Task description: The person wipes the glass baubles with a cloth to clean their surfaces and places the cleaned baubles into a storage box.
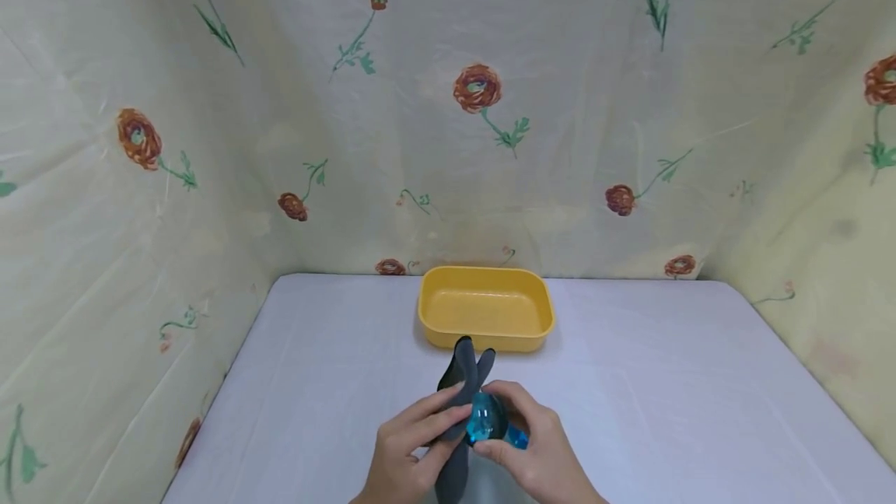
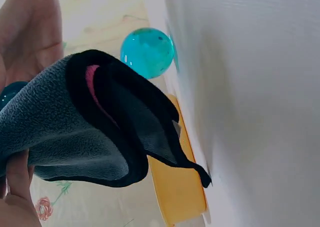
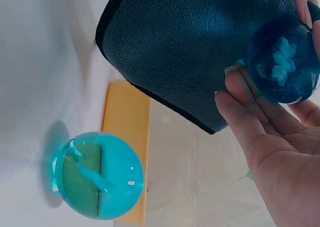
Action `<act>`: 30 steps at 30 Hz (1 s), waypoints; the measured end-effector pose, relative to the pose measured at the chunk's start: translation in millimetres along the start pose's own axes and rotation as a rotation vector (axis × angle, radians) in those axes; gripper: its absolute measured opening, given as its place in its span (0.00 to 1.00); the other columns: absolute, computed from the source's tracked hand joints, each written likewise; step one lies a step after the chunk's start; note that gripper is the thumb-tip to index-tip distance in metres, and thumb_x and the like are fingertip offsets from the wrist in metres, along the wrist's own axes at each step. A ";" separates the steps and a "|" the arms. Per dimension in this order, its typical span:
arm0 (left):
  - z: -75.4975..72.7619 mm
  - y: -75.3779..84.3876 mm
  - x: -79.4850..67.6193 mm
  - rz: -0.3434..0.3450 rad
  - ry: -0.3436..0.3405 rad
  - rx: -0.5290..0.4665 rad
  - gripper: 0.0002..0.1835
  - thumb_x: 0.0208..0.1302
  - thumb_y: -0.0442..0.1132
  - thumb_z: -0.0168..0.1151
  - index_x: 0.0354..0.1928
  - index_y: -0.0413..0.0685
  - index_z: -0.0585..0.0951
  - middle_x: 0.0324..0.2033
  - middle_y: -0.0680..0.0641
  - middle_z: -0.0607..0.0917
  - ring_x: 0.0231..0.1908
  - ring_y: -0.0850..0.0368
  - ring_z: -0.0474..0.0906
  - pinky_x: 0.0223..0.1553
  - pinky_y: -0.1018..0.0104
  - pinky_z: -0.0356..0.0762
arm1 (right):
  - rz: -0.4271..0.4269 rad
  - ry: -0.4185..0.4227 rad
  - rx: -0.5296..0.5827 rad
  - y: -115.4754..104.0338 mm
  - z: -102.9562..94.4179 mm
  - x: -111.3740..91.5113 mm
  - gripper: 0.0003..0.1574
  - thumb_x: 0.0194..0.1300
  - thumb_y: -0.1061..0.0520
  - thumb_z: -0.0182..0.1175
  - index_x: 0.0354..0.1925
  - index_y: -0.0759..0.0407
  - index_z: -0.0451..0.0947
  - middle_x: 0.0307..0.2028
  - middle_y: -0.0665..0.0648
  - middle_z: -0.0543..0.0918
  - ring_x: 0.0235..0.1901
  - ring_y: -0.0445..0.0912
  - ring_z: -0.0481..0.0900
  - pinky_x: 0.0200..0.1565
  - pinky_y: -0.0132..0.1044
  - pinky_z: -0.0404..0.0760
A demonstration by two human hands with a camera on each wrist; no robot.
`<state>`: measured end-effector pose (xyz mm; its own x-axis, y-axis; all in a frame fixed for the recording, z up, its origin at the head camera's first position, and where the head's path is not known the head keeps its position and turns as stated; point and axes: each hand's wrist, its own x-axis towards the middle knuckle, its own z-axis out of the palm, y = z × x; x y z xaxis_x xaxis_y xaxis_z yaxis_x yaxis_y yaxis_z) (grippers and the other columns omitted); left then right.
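Note:
My left hand [image 1: 420,442] grips a folded grey microfibre cloth [image 1: 458,372] with a black border, a pink strip inside its fold. In my right hand [image 1: 542,442] is a clear blue glass ball [image 3: 285,62], pinched between thumb and fingers, with a pale flower-like shape visible in it. The ball sits right against the cloth, and the left fingertips reach its edge. A second blue ball [image 3: 100,174] rests on the white table close by; from the head it shows only as a blue patch behind the right hand.
Beyond the hands, a yellow rectangular tray [image 1: 490,341] stands toward the table's back edge. The white-covered table [image 1: 336,356] is enclosed at the back and both sides by cream flower-print curtains [image 1: 560,99].

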<state>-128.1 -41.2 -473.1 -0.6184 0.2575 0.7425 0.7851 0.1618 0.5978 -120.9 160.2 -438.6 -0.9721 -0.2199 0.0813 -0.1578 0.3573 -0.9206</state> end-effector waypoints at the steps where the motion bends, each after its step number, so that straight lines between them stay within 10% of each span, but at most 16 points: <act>1: 0.3 -0.5 -0.1 0.020 -0.001 0.015 0.19 0.61 0.25 0.65 0.55 0.43 0.84 0.58 0.40 0.82 0.53 0.49 0.85 0.43 0.74 0.85 | 0.000 -0.002 0.005 0.1 0.0 0.0 0.34 0.58 0.46 0.71 0.60 0.46 0.71 0.53 0.52 0.82 0.49 0.44 0.82 0.57 0.38 0.84; 15: 1.6 -4.4 0.6 0.240 0.006 0.156 0.19 0.56 0.26 0.69 0.51 0.46 0.86 0.58 0.40 0.83 0.59 0.46 0.81 0.60 0.67 0.78 | -0.013 -0.075 0.044 4.4 -4.7 0.1 0.27 0.71 0.50 0.58 0.63 0.59 0.67 0.45 0.60 0.86 0.40 0.39 0.86 0.47 0.27 0.84; 30: 3.7 -2.2 0.4 0.194 0.016 0.136 0.23 0.49 0.21 0.71 0.50 0.44 0.87 0.56 0.38 0.83 0.57 0.44 0.82 0.60 0.68 0.77 | -0.018 -0.072 0.056 5.0 -5.9 1.0 0.24 0.73 0.52 0.57 0.62 0.61 0.68 0.40 0.61 0.87 0.38 0.39 0.87 0.44 0.26 0.84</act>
<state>-129.9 -38.0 -475.3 -0.4548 0.2809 0.8451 0.8861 0.2380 0.3977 -123.7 167.1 -440.8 -0.9540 -0.2910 0.0726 -0.1635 0.3013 -0.9394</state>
